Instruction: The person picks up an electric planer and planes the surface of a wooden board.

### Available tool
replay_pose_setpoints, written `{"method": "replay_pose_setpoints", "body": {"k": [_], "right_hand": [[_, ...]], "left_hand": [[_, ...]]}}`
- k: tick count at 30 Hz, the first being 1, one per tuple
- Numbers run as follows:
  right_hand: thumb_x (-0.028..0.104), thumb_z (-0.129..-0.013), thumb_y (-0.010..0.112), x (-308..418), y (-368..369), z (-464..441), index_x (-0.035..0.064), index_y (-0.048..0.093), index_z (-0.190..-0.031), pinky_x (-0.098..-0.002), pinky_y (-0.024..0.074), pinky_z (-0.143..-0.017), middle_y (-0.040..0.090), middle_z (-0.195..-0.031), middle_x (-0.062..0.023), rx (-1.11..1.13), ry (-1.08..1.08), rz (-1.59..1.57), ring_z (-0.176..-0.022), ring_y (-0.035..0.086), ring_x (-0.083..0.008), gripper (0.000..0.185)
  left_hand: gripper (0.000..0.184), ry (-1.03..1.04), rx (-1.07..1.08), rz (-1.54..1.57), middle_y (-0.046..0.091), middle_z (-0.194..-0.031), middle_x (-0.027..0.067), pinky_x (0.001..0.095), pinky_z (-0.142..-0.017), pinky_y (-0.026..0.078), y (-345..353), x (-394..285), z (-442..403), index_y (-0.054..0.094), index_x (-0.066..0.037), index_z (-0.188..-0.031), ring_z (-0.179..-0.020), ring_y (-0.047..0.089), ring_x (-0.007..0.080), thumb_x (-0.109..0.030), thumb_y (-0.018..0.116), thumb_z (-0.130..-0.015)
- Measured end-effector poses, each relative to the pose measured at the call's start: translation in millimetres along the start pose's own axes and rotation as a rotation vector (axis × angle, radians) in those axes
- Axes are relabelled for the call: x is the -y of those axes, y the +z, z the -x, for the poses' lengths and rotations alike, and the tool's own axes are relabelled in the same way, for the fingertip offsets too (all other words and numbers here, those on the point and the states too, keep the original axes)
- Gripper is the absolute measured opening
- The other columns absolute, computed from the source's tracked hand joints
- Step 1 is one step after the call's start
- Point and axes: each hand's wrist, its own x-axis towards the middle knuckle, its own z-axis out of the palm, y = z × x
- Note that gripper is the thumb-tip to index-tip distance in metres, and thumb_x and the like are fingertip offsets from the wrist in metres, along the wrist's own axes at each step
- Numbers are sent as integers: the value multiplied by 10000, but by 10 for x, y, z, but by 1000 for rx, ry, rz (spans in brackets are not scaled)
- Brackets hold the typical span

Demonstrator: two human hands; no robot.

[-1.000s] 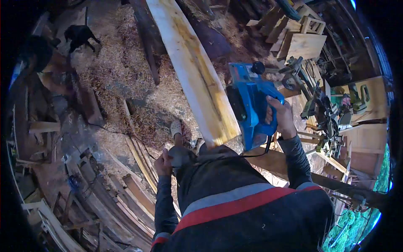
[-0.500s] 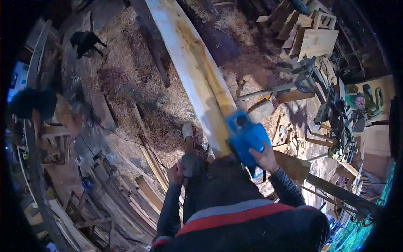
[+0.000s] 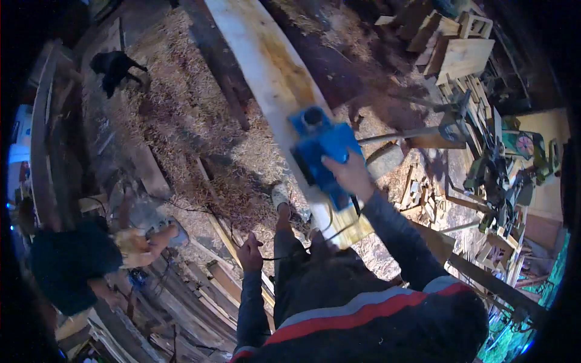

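A blue electric planer [image 3: 324,148] rests on a long pale plank [image 3: 275,66] with a darker brown streak along it. My right hand [image 3: 352,175] is closed on the planer's rear handle; the grip under the palm is hidden. From the back of the planer a black power cord [image 3: 278,259] loops over the plank's near end toward my left side. My left hand [image 3: 250,251] is closed around this cord, left of my legs and apart from the plank.
A person in dark clothes [image 3: 72,263] bends over at the left, near stacked boards [image 3: 187,302]. A black dog [image 3: 115,69] stands on the shavings-covered floor [image 3: 175,115]. Wood panels [image 3: 465,59] lean at the upper right, with a metal bar [image 3: 399,134] jutting toward the plank.
The planer and my right hand have moved forward and left along the plank, uncovering its near end. The other person has moved closer on the left. My left hand stays low, the cord now showing.
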Motion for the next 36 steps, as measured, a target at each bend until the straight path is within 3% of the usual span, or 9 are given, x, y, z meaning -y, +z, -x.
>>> {"method": "replay_pose_setpoints", "body": {"k": [4, 6, 8, 9, 16, 23, 27, 31, 36], "right_hand": [[368, -825, 732, 849, 370, -1223, 7, 679, -1036, -374, 529, -625, 704, -819, -112, 79, 89, -109, -697, 681, -224, 422], [292, -847, 721, 968, 673, -1985, 67, 669, -783, -329, 407, -416, 555, -570, -15, 71, -95, -220, -415, 498, -118, 240], [273, -863, 703, 1214, 865, -2647, 69, 679, -818, -312, 417, -434, 566, -600, 0, 55, -115, -179, -450, 508, -101, 210], [280, -867, 699, 1348, 979, -2887, 69, 680, -834, -316, 423, -452, 571, -614, -4, 80, -139, -183, -472, 514, -107, 215], [331, -892, 670, 988, 1112, -2919, 65, 684, -940, -344, 464, -577, 608, -716, -30, 400, -150, -266, -626, 554, -146, 270], [381, -917, 642, 375, 632, -2068, 62, 689, -1047, -371, 504, -702, 644, -818, -56, 428, -87, -216, -780, 595, -185, 348], [410, -931, 626, -84, 474, -1396, 60, 692, -1108, -387, 528, -773, 666, -876, -72, 427, -31, -225, -868, 618, -207, 398], [285, -932, 609, -882, 257, -15, 49, 672, -1194, -441, 500, -874, 680, -1099, -119, 220, -141, -9, -975, 621, -289, 358], [311, -806, 787, -1001, -136, 2077, 24, 646, -1049, -293, 398, -492, 591, -723, -9, 36, 43, -297, -544, 481, -110, 401]], "left_hand": [[542, -33, -170, 127, 587, -590, 55, 348, -609, 401, -198, -66, -134, 711, -8, -699, -609, 514, 141, -412, 521, -1007], [531, -6, -227, 154, 609, -607, 71, 336, -667, 447, -305, -115, -117, 715, -15, -714, -668, 566, 143, -398, 505, -1016], [476, -196, -168, 225, 660, -679, 95, 343, -685, 471, -300, -31, -101, 720, -15, -789, -722, 612, 168, -383, 514, -1011], [401, 105, -112, 462, 700, -809, 110, 365, -693, 490, -113, 255, -135, 708, -5, -920, -790, 646, 202, -365, 545, -982], [303, 347, 5, 235, 628, -770, 148, 434, -642, 497, 131, -90, 149, 666, -65, -1076, -725, 642, 311, -275, 709, -862], [319, 352, -335, 89, 643, -745, 171, 476, -674, 495, -75, 464, 794, 660, -84, -953, -749, 646, 384, -322, 766, -769], [309, 220, -202, 29, 669, -836, 143, 447, -681, 520, -440, 649, 1182, 681, -86, -953, -767, 656, 353, -211, 746, -678], [299, 435, -325, -132, 674, -815, 142, 427, -681, 528, -266, 1221, 1514, 680, -69, -936, -737, 664, 327, -173, 742, -663], [268, 405, -141, -95, 670, -784, 151, 415, -670, 529, -70, 1309, 1803, 700, -62, -926, -718, 659, 324, -61, 734, -661]]}}
